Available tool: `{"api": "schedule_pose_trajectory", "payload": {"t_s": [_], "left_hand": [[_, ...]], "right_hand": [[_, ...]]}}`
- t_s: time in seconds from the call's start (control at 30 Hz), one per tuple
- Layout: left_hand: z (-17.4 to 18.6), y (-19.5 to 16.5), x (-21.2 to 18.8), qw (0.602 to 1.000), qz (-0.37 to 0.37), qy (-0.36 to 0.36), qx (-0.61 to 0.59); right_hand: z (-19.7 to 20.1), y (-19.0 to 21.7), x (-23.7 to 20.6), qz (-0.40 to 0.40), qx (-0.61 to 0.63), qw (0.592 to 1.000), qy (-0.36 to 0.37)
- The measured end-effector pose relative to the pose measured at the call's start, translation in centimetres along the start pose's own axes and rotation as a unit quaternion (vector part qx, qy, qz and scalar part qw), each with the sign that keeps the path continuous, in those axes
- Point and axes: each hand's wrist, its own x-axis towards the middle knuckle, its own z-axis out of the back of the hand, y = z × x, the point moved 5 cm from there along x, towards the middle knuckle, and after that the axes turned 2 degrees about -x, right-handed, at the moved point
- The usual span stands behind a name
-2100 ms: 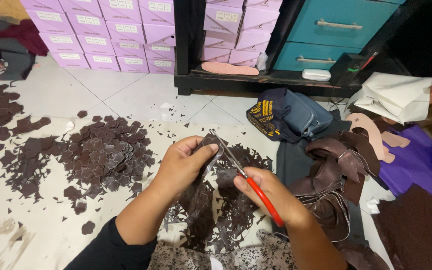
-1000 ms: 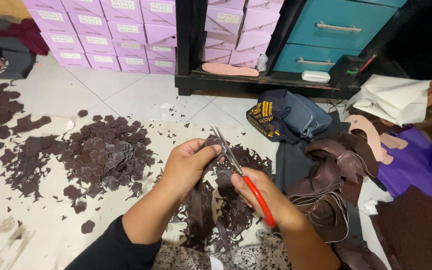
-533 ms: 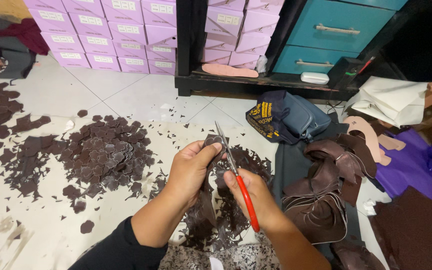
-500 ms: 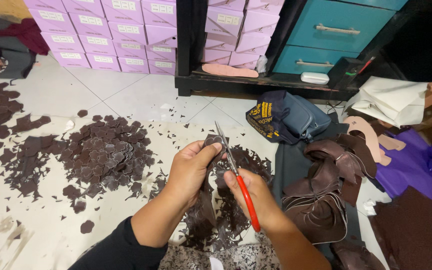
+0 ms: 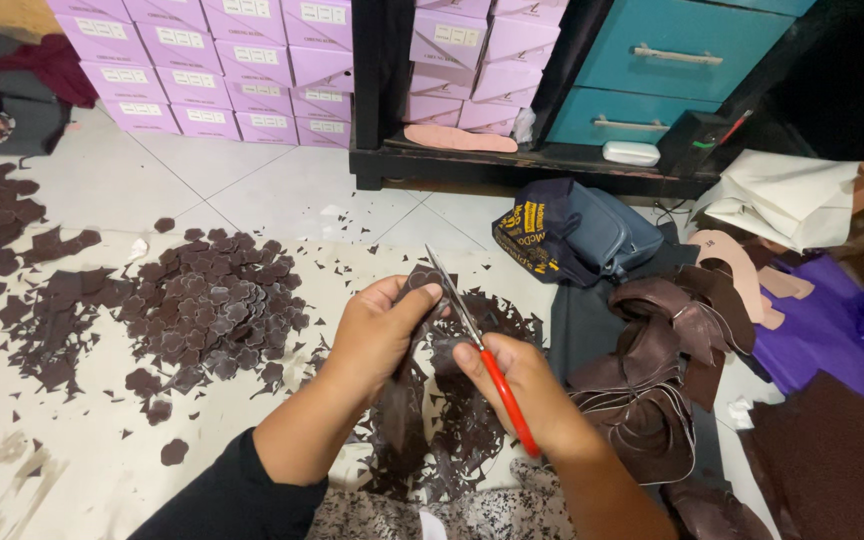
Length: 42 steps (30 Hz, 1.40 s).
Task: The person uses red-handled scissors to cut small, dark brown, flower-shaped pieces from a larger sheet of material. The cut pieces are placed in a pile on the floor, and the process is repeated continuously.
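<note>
A heap of small brown cut pieces [image 5: 202, 310] lies on the floor [image 5: 272, 190]. The left hand [image 5: 382, 335] pinches a dark brown scrap [image 5: 420, 285]. The right hand [image 5: 522, 395] grips red-handled scissors [image 5: 477, 345] touching that scrap. Brown curled strips [image 5: 662, 370] lie beside it.

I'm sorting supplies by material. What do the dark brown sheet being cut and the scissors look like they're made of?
The dark brown sheet in the left hand looks like thin leather or faux leather: matte, limp, hanging in soft folds. Which one cannot be told. The scissors in the right hand have shiny grey, probably steel, blades and glossy red handles, likely plastic.
</note>
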Motion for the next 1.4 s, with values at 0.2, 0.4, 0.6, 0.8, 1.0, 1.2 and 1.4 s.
{"api": "schedule_pose_trajectory", "payload": {"t_s": [0.2,0.4,0.6,0.8,1.0,1.2,1.4], "left_hand": [[2.2,2.1,1.6,0.947,-0.174,-0.135,0.235],[0.9,6.3,1.6,0.966,0.008,-0.022,0.258],[-1.8,6.7,0.1,0.986,0.090,0.092,0.110],[-2.3,4.9,-0.3,0.991,-0.012,0.131,0.017],[-0.8,3.0,-0.6,0.995,-0.044,-0.041,-0.080],[-0.7,1.6,-0.5,0.983,-0.052,-0.106,-0.137],[-0.9,1.6,-0.8,0.986,-0.040,-0.110,-0.119]], "right_hand": [[0.6,1.1,-0.3,-0.026,-0.075,0.995,-0.068],[0.9,1.8,-0.7,-0.011,-0.102,0.990,-0.100],[0.6,2.0,-0.7,0.154,0.137,0.976,-0.071],[0.1,0.4,-1.0,0.082,0.161,0.982,-0.057],[-1.6,-0.9,-1.1,-0.074,0.218,0.973,-0.035],[-2.7,-1.0,-0.8,-0.080,0.245,0.966,-0.012],[-2.9,-2.1,-0.3,-0.097,0.207,0.973,-0.010]]}}
